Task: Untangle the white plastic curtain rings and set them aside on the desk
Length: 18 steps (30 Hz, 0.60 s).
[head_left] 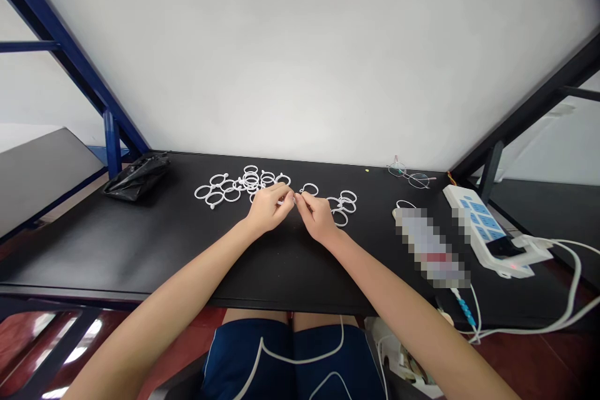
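Note:
My left hand (270,207) and my right hand (317,215) meet over the middle of the black table, fingers pinched together. Between the fingertips shows a bit of a white ring (280,202), mostly hidden by the hands. Several thin white rings with small knobs or eyelets, like curtain rings (230,192), lie in a loose cluster beyond and left of my left hand. A single ring (310,189) lies just past my right fingertips. A smaller group of rings (347,203) sits right of my right hand.
A black plastic bag (138,177) lies at the back left of the table (154,244). Eyeglasses (412,176) rest at the back right. A blurred-out phone (431,249) with a cable lies nearer, beside a white power strip (485,228). A wall (300,62) stands behind.

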Each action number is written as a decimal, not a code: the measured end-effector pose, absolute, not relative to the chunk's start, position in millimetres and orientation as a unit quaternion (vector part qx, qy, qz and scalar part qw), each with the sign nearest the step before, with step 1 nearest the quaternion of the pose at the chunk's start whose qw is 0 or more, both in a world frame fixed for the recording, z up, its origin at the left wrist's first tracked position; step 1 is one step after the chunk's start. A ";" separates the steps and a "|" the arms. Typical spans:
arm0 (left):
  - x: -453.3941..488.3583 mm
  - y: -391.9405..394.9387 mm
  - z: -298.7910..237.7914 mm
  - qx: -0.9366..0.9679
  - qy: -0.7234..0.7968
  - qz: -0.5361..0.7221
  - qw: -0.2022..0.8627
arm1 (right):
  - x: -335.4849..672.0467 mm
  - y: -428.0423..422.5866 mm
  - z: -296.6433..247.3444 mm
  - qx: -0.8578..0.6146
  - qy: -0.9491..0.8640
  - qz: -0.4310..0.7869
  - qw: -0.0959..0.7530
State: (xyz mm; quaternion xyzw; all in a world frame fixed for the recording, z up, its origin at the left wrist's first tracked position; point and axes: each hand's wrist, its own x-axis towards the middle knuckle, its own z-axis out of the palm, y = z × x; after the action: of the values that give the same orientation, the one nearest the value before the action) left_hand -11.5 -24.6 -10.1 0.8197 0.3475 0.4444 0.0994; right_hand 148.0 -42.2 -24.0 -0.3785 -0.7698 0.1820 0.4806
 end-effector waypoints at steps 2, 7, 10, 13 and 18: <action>-11.3 -24.8 -9.6 0.820 0.347 0.444 0.098 | 147.9 -42.4 -23.5 -0.380 -0.770 0.181 0.480; -11.2 -25.5 -9.0 0.820 0.349 0.443 0.097 | 147.8 -42.5 -23.0 -0.386 -0.771 0.178 0.474; -11.4 -25.3 -9.1 0.821 0.351 0.440 0.096 | 148.0 -42.6 -23.0 -0.387 -0.772 0.179 0.472; -11.6 -25.3 -9.0 0.821 0.353 0.439 0.095 | 147.9 -42.7 -22.8 -0.385 -0.772 0.175 0.474; -11.7 -25.3 -9.5 0.821 0.358 0.436 0.086 | 147.4 -42.6 -21.8 -0.392 -0.771 0.173 0.471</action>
State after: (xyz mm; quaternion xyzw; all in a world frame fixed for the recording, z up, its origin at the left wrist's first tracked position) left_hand -11.7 -25.3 -9.5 0.8207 0.3584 0.4365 0.0864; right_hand 147.4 -42.6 -21.8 -0.3918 -0.7712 0.1734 0.4708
